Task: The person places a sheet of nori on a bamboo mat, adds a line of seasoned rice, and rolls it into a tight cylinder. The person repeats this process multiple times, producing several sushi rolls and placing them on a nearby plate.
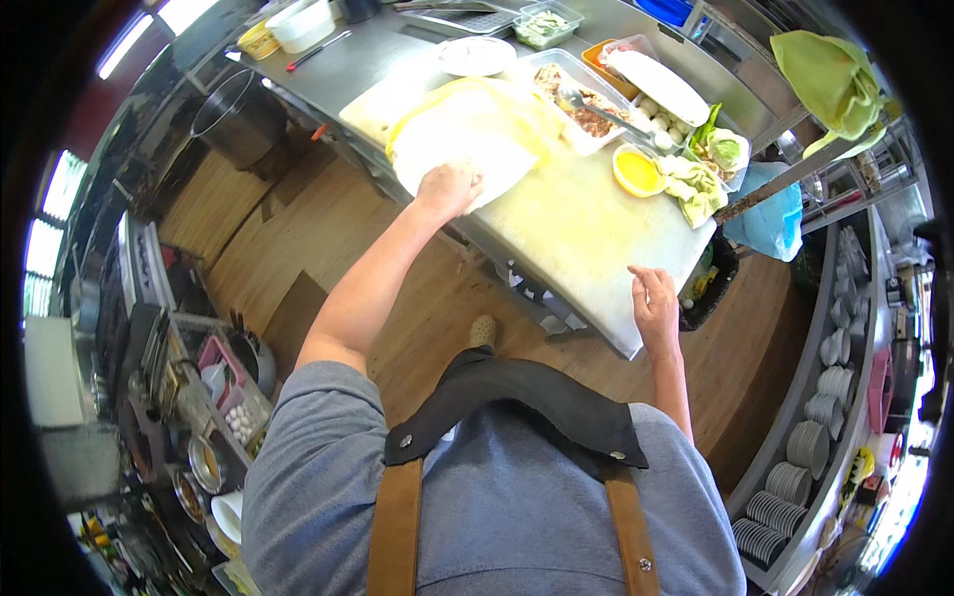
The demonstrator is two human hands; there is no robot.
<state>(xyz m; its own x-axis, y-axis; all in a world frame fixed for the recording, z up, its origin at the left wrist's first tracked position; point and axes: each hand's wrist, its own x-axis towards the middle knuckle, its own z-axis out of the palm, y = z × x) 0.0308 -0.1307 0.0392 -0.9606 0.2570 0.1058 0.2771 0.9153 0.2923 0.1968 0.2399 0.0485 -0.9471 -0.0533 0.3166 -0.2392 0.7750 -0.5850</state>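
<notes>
My left hand (451, 190) has its fingers curled on the near edge of a white and yellow flat sheet (466, 141), so washed out by glare that its material is hard to tell. It lies on a pale cutting board (574, 223). Over the board's right front corner, my right hand (654, 302) holds nothing, its fingers slightly bent and apart. Behind the board, a clear plastic container (622, 97) holds a brownish minced mixture (592, 119), with a metal spoon (607, 112) resting in it. A small tub of yellow liquid (639, 173) stands next to a crumpled pale green cloth (693, 188).
Several white round items (659, 123), an oval white plate (663, 82) and leafy greens (724, 149) crowd the back right. A metal rack (771, 167) with a blue bag (768, 212) stands beyond. Plates fill a shelf (809, 447) to the right. A bin (708, 287) sits below.
</notes>
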